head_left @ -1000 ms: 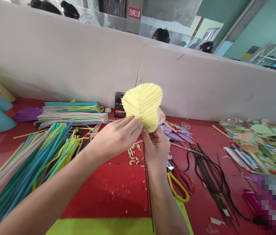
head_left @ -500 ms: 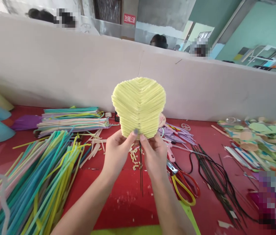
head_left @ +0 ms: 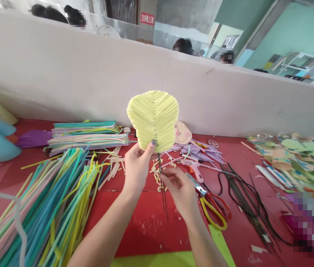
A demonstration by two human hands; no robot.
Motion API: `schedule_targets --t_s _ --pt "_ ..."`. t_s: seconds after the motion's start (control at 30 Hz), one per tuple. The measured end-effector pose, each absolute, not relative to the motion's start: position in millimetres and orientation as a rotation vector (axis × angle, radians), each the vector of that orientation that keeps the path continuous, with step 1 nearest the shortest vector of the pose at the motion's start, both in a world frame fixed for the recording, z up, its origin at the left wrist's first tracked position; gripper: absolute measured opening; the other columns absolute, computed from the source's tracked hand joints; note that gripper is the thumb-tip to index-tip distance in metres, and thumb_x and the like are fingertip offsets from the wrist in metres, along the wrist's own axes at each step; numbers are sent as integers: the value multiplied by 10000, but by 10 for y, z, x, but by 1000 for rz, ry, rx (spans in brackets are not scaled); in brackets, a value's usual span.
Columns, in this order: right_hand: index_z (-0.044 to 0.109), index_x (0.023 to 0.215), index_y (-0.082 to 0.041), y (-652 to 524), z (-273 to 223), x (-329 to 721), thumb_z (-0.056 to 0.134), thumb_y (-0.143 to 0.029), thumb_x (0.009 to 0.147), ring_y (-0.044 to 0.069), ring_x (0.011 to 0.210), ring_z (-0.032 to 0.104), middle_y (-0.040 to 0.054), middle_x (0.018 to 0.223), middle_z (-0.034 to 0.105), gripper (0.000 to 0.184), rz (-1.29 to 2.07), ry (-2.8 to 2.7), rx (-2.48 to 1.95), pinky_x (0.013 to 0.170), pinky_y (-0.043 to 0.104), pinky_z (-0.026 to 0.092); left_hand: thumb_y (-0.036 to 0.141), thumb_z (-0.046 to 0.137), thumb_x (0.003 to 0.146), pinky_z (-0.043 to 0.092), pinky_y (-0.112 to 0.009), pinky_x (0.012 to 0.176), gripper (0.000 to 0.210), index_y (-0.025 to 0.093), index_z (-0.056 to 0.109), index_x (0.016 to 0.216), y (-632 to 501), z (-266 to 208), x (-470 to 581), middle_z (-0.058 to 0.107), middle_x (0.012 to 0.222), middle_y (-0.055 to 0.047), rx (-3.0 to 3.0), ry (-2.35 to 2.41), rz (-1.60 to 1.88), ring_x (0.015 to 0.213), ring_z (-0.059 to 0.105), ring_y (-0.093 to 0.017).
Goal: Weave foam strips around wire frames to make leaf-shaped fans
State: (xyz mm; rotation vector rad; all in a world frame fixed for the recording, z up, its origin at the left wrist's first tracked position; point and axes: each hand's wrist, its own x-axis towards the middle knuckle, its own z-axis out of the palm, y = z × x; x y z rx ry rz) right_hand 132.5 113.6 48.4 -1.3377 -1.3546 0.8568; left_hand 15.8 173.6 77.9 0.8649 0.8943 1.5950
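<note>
The left hand (head_left: 137, 167) is pinching the lower edge of a yellow leaf-shaped piece (head_left: 154, 115), its thumb lying on the front, and is holding it up off the table in front of the white partition (head_left: 90, 74). The right hand (head_left: 180, 189) is hovering just below, fingers curling beside the two dark wires (head_left: 163, 196); whether it is gripping them I cannot tell. Under the wires, the red mat (head_left: 148, 230) is stretching between the forearms, its near edge meeting a yellow-green strip (head_left: 157, 259). Loose fuzzy stems (head_left: 34, 211) are bounding this room on the left; scissors (head_left: 200, 190) and a pink glue gun (head_left: 197, 172) are crowding the right, close to the right hand. The piece's long axis is running nearly upright along its central rib, the broad rounded end pointing up and the narrower end down, with the wires slanting slightly toward the near right. Beyond the partition, a red sign (head_left: 147, 18) is showing white characters reading 卫生间请上三楼.
</note>
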Motion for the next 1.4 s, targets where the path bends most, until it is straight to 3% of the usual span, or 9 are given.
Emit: schedule_targets --t_s 0.33,0.6,0.7,0.87,0.97,1.03,1.23,1.4 --pt "550 769 -179 923 296 1308 560 -294 856 109 628 477 -13 687 498 144 717 -1292 -1282 599 224 394 384 750 624 527 -281 640 312 150 702 825 1691 744 150 683 721 -18 913 924 1493 662 612 -147" --pt "536 751 -183 890 204 1479 538 -336 868 88 521 422 -27 640 449 192 1321 -1075 -1012 460 204 329 398 757 611 517 -269 632 350 157 699 859 1686 717 215 704 803 -45 874 881 1315 696 639 -161" --pt "531 750 -179 868 215 1467 504 -302 890 91 531 421 -24 638 440 188 1073 -1212 -1172 483 211 336 396 738 639 512 -265 635 311 159 697 837 1681 697 234 693 772 -32 912 899 1337 695 631 -156" --pt "545 826 -170 864 228 1400 493 -110 870 122 649 483 20 717 511 91 225 -1471 -1311 600 230 394 375 725 653 484 -241 605 261 156 693 792 1653 669 262 667 697 -17 1048 1077 1426 687 611 -159" --pt "542 855 -170 872 192 1360 479 -62 860 130 662 490 28 724 512 125 57 -1474 -1308 615 232 408 370 719 655 466 -231 566 238 157 688 757 1643 660 296 647 643 -9 1053 1105 1437 652 598 -153" --pt "539 844 -174 865 176 1346 480 -86 866 130 650 484 23 717 508 109 126 -1442 -1333 600 229 403 374 719 650 464 -232 547 243 154 687 747 1649 651 320 636 617 -7 1027 1090 1432 633 593 -152" --pt "542 806 -183 819 243 1384 493 -273 893 105 592 467 -9 689 471 134 753 -1236 -1346 527 202 380 409 738 623 498 -253 580 328 150 693 818 1698 636 333 677 698 -27 917 991 1374 665 622 -166" --pt "535 820 -189 786 286 1410 506 -299 888 87 564 428 -25 679 446 133 851 -1223 -1325 514 194 359 459 724 636 519 -285 643 420 172 680 939 1696 668 330 707 861 -63 801 871 1348 740 653 -187"
